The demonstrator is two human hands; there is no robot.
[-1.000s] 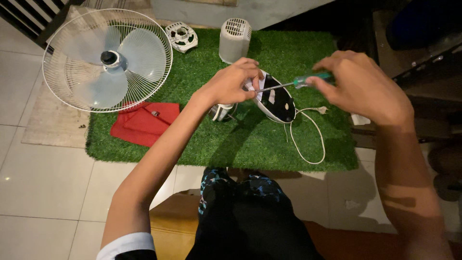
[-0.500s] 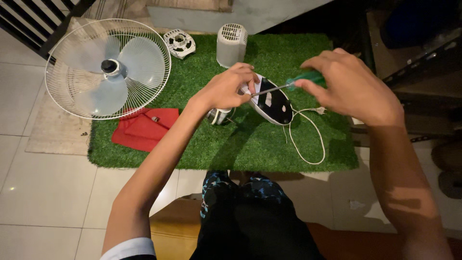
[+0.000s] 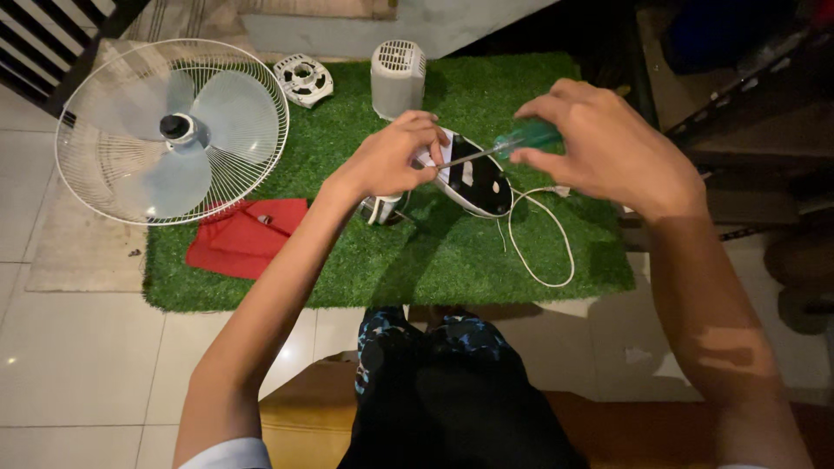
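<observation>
While the left hand (image 3: 391, 161) grips the black-and-white fan base (image 3: 473, 176) over the green mat (image 3: 434, 260), the right hand (image 3: 608, 148) holds a green-handled screwdriver (image 3: 512, 143), its tip against it.

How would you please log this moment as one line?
left hand: steadies fan part | right hand: holds screwdriver | surface: green mat

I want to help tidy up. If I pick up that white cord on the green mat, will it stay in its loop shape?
Probably not. The white cord lies in a loose, curvy loop on the grass mat, so it is likely floppy and would droop. It looks thin, so likely light. One end runs up to the black-and-white part under the left hand, so pulling might tug that.
</observation>
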